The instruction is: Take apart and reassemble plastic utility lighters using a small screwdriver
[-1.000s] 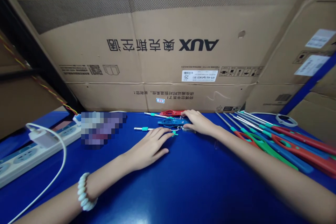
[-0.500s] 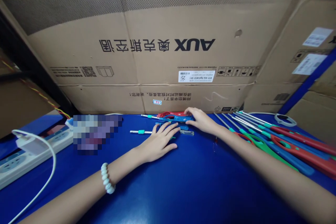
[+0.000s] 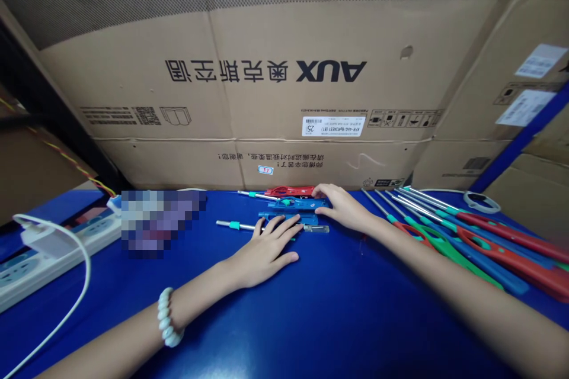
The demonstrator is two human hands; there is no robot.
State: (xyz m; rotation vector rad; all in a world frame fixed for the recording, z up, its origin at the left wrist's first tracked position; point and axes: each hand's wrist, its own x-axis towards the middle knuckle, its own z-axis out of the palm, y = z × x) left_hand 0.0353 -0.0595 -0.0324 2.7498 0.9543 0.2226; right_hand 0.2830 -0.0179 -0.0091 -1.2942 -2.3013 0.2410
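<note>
My left hand (image 3: 267, 249) lies palm down with its fingers spread over a lighter's inner assembly. The silver tube (image 3: 223, 223) with its teal collar shows left of the fingers, and the clear fuel tank (image 3: 316, 228) to their right. Just beyond the fingertips is a blue lighter casing half (image 3: 288, 217). My right hand (image 3: 342, 206) curls its thumb and fingers around the right end of another blue lighter casing (image 3: 297, 205). Behind it lies a red lighter casing (image 3: 284, 191), beside a second silver tube (image 3: 249, 193). The right fingertips are partly hidden.
Several long-nosed lighters (image 3: 498, 249) in red, green and blue lie at right, with a white looped band (image 3: 481, 201) behind. At left are a white power strip (image 3: 57, 254) with cable and a blurred-out patch. A cardboard sheet (image 3: 267, 23) stands behind the blue tabletop (image 3: 338, 320).
My left hand has drawn slightly left and nearer, uncovering more of the blue casing half. The blue casing at my right hand now sits more apart from the red one.
</note>
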